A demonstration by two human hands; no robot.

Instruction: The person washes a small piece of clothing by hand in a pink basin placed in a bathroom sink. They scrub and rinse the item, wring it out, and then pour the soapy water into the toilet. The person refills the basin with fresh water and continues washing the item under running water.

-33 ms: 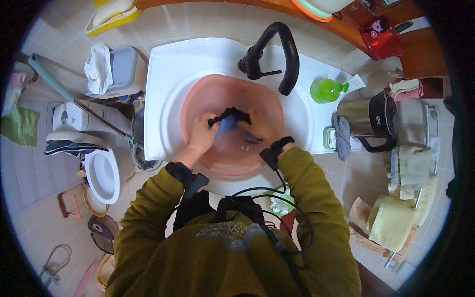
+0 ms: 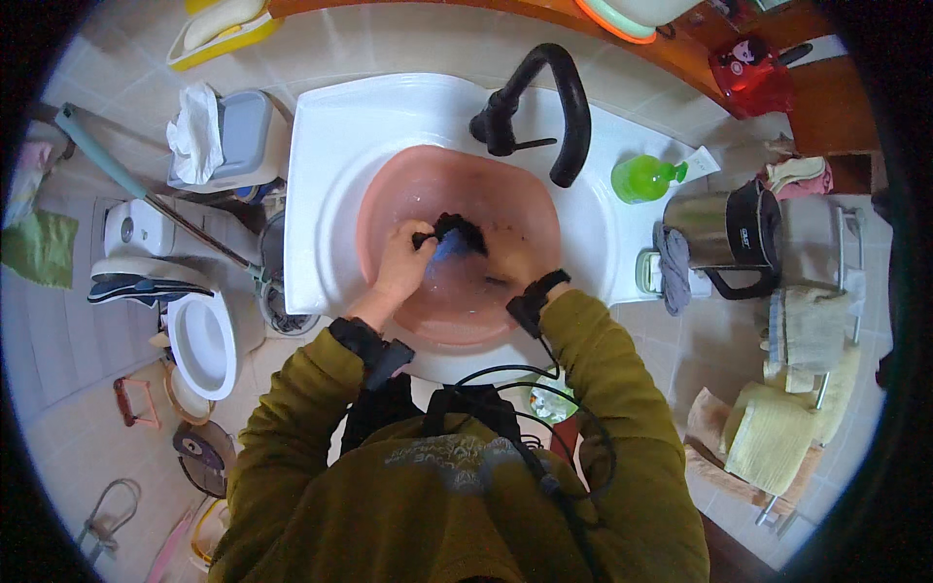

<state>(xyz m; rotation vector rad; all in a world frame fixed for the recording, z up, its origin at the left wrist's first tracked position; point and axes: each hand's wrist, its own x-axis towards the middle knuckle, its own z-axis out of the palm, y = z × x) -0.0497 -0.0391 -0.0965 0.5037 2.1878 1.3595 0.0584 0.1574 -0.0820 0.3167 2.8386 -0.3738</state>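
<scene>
A pink plastic basin (image 2: 384,194) of cloudy water sits in the white sink. Inside it, my left hand (image 2: 400,262) is closed, gripping a wet black-and-blue cloth (image 2: 461,233) by its left edge. The cloth's black part is bunched above the water, and its blue part trails below. My right hand (image 2: 520,260) is at the cloth's right side, partly in the water. Its fingers are blurred, so whether they grip the cloth is unclear. Dark bands with small devices circle both wrists.
A black faucet (image 2: 573,117) arches over the white sink (image 2: 326,126). On the right stand a green pump bottle (image 2: 637,179), a kettle (image 2: 724,233) and a grey cloth (image 2: 673,272). A tissue box (image 2: 243,136) and mop handle (image 2: 136,189) are left. A cable (image 2: 593,418) hangs by my right arm.
The cloth's black part has bunched up and dropped slightly between my hands. My right hand has shifted a little, and its fingers look more blurred. My left hand keeps its hold.
</scene>
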